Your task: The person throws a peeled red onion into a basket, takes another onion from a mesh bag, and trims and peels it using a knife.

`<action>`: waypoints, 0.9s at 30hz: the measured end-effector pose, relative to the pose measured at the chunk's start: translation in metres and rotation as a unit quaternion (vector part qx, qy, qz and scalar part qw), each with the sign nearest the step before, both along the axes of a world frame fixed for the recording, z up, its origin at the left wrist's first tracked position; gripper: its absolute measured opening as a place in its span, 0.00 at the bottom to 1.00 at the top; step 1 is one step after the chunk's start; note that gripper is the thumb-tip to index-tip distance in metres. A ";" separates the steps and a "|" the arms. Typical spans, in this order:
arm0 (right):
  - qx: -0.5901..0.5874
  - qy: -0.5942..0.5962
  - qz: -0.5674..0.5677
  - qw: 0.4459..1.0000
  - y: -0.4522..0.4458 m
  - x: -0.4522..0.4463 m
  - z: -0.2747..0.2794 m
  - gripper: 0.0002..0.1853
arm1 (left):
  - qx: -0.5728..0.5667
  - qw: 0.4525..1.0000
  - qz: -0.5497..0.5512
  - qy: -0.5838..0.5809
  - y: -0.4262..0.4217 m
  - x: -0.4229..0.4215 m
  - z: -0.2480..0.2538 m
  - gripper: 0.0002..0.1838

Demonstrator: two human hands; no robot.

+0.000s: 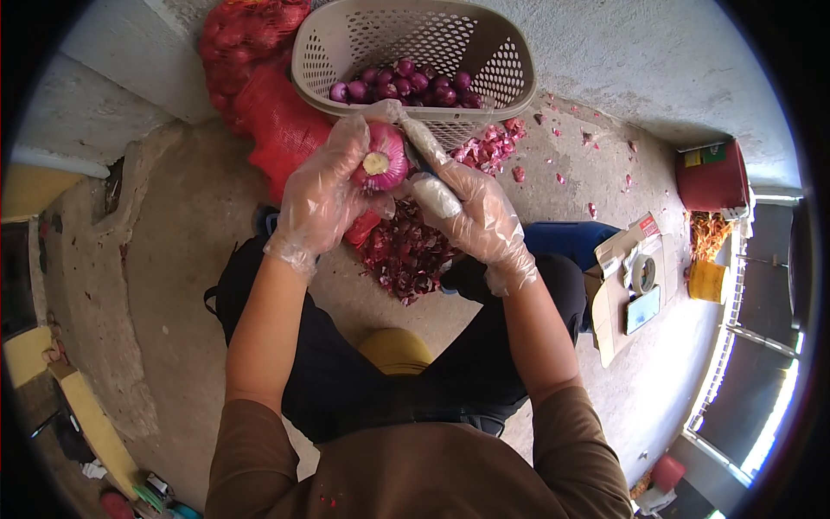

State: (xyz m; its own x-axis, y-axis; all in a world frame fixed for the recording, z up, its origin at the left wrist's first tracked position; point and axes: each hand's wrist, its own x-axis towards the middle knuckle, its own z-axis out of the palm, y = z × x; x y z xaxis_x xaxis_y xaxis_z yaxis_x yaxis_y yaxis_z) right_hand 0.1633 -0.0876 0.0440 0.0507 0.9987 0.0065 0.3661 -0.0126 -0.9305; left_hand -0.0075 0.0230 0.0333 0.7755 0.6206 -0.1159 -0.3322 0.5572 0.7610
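Observation:
My left hand [324, 186], in a clear plastic glove, is closed around a red onion [391, 156], its pale cut end turned toward me. My right hand [471, 212], also gloved, has white wrapping on the thumb and forefinger. Between these fingers shows a narrow dark grey edge, seemingly the blade of a small knife [414, 158], beside the onion; its handle is hidden. Just beyond my hands stands a beige plastic basket [398, 35] with several peeled red onions [406, 85] in it. Below my hands lies a heap of dark onion skins [406, 255].
Red mesh sacks [281, 121] of onions lean left of the basket. More skins [493, 149] litter the floor at its right. A cardboard piece [612, 298] with a tape roll [642, 273] and a phone [642, 310] lies right of my knee. A red bucket [713, 180] stands by the wall.

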 end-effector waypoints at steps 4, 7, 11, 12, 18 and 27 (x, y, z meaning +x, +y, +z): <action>0.022 0.038 -0.051 0.998 0.002 0.000 -0.002 0.33 | -0.045 0.999 0.006 -0.006 -0.004 0.003 0.003 0.28; 0.092 0.032 -0.067 0.993 0.006 0.003 -0.016 0.35 | -0.079 0.996 -0.025 -0.043 0.005 0.000 -0.005 0.30; -0.012 0.127 -0.014 0.992 -0.002 0.003 0.000 0.41 | -0.096 0.992 -0.003 -0.077 0.004 0.000 -0.003 0.28; -0.015 0.124 0.001 0.992 -0.002 0.001 0.001 0.42 | -0.105 0.991 0.004 -0.083 0.002 0.001 -0.001 0.28; 0.010 0.137 0.025 0.990 0.000 -0.012 -0.012 0.42 | -0.115 0.987 -0.012 -0.108 0.004 -0.001 -0.011 0.28; 0.014 0.216 -0.008 0.976 0.001 -0.019 -0.013 0.33 | -0.182 0.976 -0.011 -0.117 -0.004 0.006 -0.009 0.28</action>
State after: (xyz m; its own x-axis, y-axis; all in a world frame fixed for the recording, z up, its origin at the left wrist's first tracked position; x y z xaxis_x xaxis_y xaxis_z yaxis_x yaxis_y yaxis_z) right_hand 0.1440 -0.0864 0.0311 0.0711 0.9974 0.0073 -0.0598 0.0115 -0.9981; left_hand -0.0020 0.0189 0.0243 0.8202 0.5534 -0.1448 -0.4572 0.7863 0.4156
